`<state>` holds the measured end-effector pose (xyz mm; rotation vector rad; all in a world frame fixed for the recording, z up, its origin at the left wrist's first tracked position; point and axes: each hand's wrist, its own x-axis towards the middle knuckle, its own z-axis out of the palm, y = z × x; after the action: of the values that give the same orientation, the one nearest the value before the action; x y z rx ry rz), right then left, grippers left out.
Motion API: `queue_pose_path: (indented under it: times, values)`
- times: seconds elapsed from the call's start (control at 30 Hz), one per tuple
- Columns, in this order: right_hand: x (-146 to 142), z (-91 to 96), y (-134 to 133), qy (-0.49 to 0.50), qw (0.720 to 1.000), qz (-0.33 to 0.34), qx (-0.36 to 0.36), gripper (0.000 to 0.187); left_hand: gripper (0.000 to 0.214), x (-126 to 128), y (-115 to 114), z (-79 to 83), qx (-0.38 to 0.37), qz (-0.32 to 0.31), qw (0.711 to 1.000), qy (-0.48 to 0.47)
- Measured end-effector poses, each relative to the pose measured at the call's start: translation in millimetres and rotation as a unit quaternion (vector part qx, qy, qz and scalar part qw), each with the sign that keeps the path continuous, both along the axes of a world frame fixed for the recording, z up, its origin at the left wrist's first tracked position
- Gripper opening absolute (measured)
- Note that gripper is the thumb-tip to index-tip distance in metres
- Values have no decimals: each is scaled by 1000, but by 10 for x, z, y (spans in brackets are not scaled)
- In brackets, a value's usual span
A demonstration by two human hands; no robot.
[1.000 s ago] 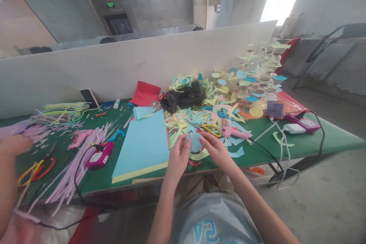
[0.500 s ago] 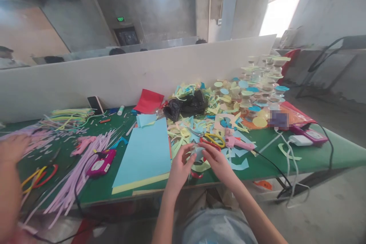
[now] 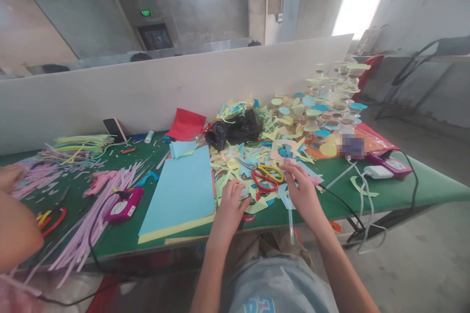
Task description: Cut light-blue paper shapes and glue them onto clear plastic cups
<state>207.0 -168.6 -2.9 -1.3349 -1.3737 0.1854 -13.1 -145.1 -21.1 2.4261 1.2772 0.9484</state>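
My left hand (image 3: 232, 205) is at the table's front edge, thumb and fingers curled around a small pale, translucent piece (image 3: 244, 192) whose kind I cannot make out. To its right, my right hand (image 3: 303, 188) is closed over a pink glue gun (image 3: 315, 181), hiding most of the body. A clear glue stick (image 3: 291, 227) juts down below that hand, past the table edge. Scissors with red and yellow handles (image 3: 267, 185) lie between the two hands on cut paper scraps (image 3: 227, 171).
Blue paper sheets (image 3: 179, 190) lie left of my hands. Farther left are lilac strips (image 3: 97, 215), a magenta box (image 3: 125, 205) and another person's arm (image 3: 16, 220). Stacked clear cups with paper discs (image 3: 330, 102) stand back right. A black cable (image 3: 341, 200) trails rightward from the glue gun.
My hands, together before, are now apart. The right has moved right and up onto the glue gun; the left stays low with the small piece. The view has shifted slightly.
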Motion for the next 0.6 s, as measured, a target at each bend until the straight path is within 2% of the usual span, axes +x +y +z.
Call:
queue_pose_path:
  times: [0.1, 0.17, 0.3, 0.4, 0.5, 0.6]
  values:
    - [223, 27, -25, -53, 997, -60, -8, 29, 25, 19, -18, 20, 9, 20, 1000, 3]
    - [373, 29, -45, -131, 986, -99, -34, 29, 32, 22, -10, -2, 18, 51, 999, 3]
    - [574, -56, -91, -302, 933, -131, -142, 30, 31, 2, 32, -73, -6, 91, 996, 9]
    - [612, -170, -100, -369, 895, -140, -208, 27, 29, -19, 57, -105, -26, 94, 995, -7]
    - [609, -255, -61, -410, 869, -151, -231, 28, 33, -30, 81, -122, -39, 98, 994, -35]
    - [617, -302, -1, -433, 856, -154, -237, 30, 35, -31, 110, -135, -53, 117, 990, -61]
